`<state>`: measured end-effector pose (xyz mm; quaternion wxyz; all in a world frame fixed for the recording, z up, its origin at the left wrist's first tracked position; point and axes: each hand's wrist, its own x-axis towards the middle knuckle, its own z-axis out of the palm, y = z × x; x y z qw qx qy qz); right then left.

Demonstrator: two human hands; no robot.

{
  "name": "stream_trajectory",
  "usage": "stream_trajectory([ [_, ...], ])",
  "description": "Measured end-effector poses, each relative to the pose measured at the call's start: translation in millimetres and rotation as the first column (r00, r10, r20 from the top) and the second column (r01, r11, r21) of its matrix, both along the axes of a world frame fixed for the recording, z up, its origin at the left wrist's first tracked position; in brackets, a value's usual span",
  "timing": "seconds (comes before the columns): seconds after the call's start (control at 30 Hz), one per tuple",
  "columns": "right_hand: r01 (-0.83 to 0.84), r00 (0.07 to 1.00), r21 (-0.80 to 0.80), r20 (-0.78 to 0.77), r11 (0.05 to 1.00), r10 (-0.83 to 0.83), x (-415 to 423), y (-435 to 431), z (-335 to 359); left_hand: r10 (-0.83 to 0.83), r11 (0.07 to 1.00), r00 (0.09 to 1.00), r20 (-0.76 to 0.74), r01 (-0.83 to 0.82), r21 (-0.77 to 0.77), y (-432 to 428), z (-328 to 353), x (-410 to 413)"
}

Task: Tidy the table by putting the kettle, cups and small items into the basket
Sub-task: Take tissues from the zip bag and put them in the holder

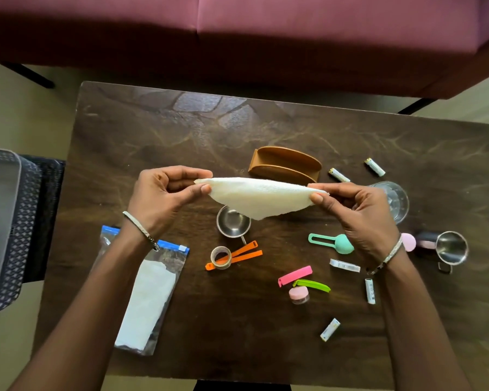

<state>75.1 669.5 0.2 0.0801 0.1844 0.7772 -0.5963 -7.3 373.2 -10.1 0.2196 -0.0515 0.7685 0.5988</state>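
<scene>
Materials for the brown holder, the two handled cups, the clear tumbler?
Brown holder: matte, uniform colour, probably moulded plastic, maybe wood. Centre cup and right cup: bright reflective metal, likely stainless steel. Clear tumbler: see-through with glints, either glass or hard plastic; cannot tell.

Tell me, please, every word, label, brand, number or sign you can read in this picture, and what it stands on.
No text can be read anywhere in this picture.
On the batteries: dark print on the white casings, too small and blurred to read.
On the zip bag: a blue seal strip, no legible writing.
</scene>
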Motion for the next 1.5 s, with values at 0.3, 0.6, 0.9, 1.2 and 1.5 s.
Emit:
stream_trajectory([
  [0.3, 0.076, 0.991, -0.074, 0.12, 0.994, -0.066, -2, 12, 2, -0.021, 0.996, 0.99, 0.14, 0.008, 0.094, 7, -4, -12],
  [0.6, 0.591, 0.807, -0.504, 0.37, 0.63, -0.461, -17, -2, -7, 0.098, 0.95, 0.896, 0.434, -0.213, 0.226, 39, -6, -35],
  [0.9, 0.847, 0.53, -0.311, 0.46, 0.43, -0.712, -53, -12, -34, 0.257, 0.876, 0.622, 0.74, -0.473, 0.094, 95, -42, -68],
  [1.2, 0.813, 0.533, -0.057, 0.472, 0.579, -0.702, -65, -3, -80, 0.334, 0.909, 0.597, 0.729, -0.41, -0.08, 117, -80, -84],
  [1.5, 0.8, 0.497, 0.017, 0.541, 0.6, -0.678, -64, 5, -97, 0.331, 0.943, 0.748, 0.576, -0.234, -0.238, 118, -95, -85],
])
